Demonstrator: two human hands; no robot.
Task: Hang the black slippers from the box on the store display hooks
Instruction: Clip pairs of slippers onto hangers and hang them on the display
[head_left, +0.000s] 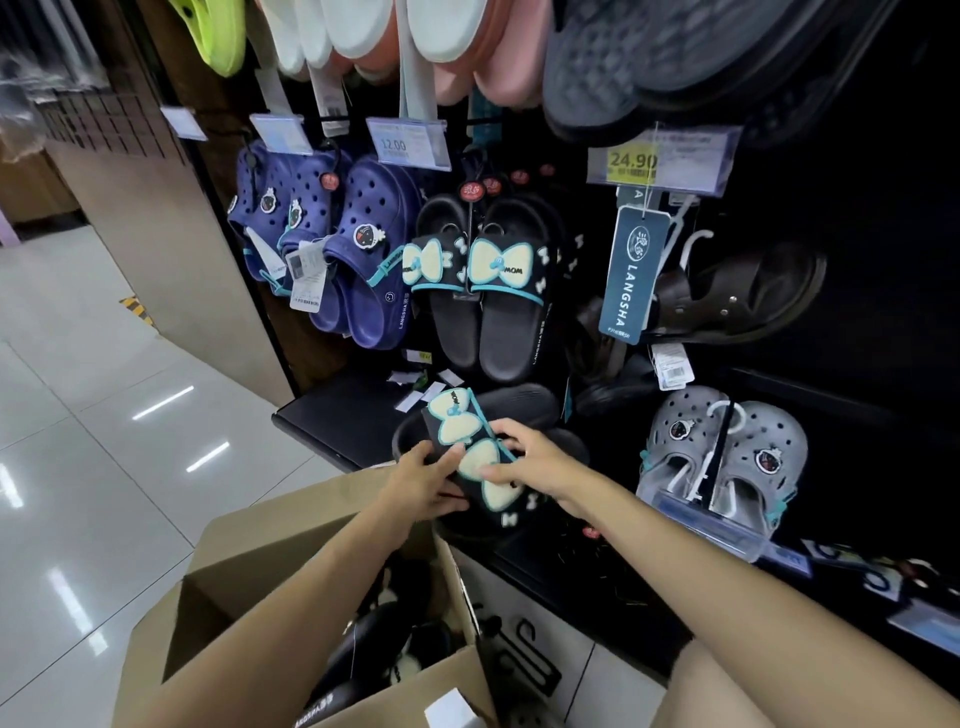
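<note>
From the head camera, the one view I have, I see both hands out in front of me over the open cardboard box (291, 561), holding a pair of black slippers (467, 441) with cream bows edged in teal. My left hand (423, 480) cups the pair from below and to the left, fingers curled round the edge of the soles, while my right hand (535, 462) comes over from the right with thumb and fingers pinching across the bow straps. So both hands are closed on the pair, which I judge is why the two slippers stay stacked together rather than splaying apart. The pair sits tilted, just above the box's far flap and in front of the low black shelf (337, 415), well below the hung pair (480, 280) of the same design already on the display. That matching pair hangs toes down from a hook I cannot see clearly, under a small round red tag (471, 192); I take it as the place these belong. More dark slippers (374, 649) lie inside the box, so the job looks far from finished. To the left hang blue clogs (332, 244), to the right brown sandals (727, 296) and grey clogs (727, 457), each group on its own hook, which suggests sorting by style. Whether my pair carries its own hanger I cannot tell; the hands cover that part.
</note>
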